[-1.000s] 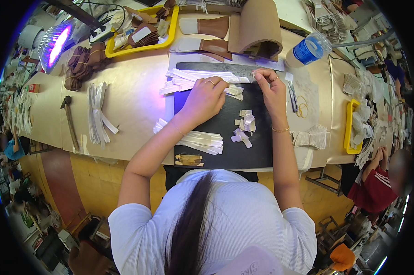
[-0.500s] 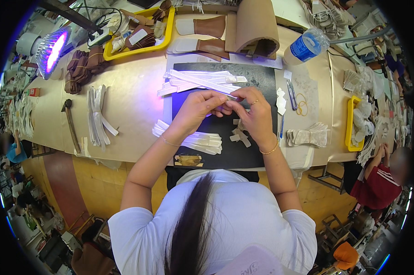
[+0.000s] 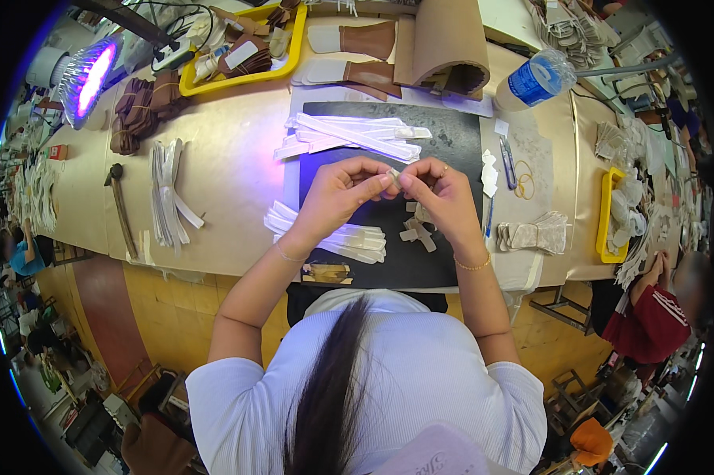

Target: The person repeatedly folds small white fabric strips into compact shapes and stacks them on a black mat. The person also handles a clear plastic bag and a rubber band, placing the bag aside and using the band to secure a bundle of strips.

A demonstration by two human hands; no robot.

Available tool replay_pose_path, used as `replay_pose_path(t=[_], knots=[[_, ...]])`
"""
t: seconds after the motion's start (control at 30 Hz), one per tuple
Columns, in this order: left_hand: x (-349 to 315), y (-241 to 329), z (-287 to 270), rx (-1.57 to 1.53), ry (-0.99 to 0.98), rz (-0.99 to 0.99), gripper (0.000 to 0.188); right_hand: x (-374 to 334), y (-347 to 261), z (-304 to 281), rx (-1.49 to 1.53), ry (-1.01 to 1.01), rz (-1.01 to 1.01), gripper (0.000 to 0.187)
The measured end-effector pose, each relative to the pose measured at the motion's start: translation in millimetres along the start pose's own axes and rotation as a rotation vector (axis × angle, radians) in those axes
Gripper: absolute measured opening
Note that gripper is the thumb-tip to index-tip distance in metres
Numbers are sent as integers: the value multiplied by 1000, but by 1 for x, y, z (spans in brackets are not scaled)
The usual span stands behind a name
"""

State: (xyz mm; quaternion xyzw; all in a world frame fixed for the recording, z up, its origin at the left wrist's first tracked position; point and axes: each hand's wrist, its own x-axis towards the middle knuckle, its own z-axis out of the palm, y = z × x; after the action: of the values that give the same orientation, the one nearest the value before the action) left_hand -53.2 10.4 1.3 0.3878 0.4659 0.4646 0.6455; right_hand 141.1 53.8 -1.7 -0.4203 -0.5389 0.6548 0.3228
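In front of me, my left hand (image 3: 343,192) and my right hand (image 3: 442,195) meet over the black board (image 3: 454,133), both closed in a pinch. Between their fingertips is a small pale beige piece (image 3: 394,176); its far side is hidden by the fingers. Just beyond the hands, a loose pile of long white strips (image 3: 357,138) lies across the board. A second bundle of white strips (image 3: 349,242) rests below my left wrist. Several small beige pieces (image 3: 418,230) lie on the board beside my right hand.
A lit lamp (image 3: 89,79) stands at the far left, near a hammer (image 3: 120,207) and tied white strips (image 3: 167,194). A yellow tray (image 3: 295,55) and a bottle (image 3: 531,82) are at the back. A cutter (image 3: 507,162) lies right. Another person (image 3: 651,323) sits far right.
My hands have turned and their fingertips have come together, so the small beige piece now shows between them. The strips and pieces on the board keep their places.
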Motion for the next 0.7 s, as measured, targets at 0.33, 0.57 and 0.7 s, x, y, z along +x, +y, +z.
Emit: replay_pose_path(t=[0.33, 0.57, 0.7], knots=[[-14, 20, 7, 495, 28, 291, 13, -8, -28, 5, -339, 12, -428, 13], [-19, 20, 10, 731, 105, 506, 10, -10, -39, -1, -670, -19, -606, 6], [-27, 23, 10, 593, 157, 393, 9, -15, -32, -3, -401, 51, -383, 7]])
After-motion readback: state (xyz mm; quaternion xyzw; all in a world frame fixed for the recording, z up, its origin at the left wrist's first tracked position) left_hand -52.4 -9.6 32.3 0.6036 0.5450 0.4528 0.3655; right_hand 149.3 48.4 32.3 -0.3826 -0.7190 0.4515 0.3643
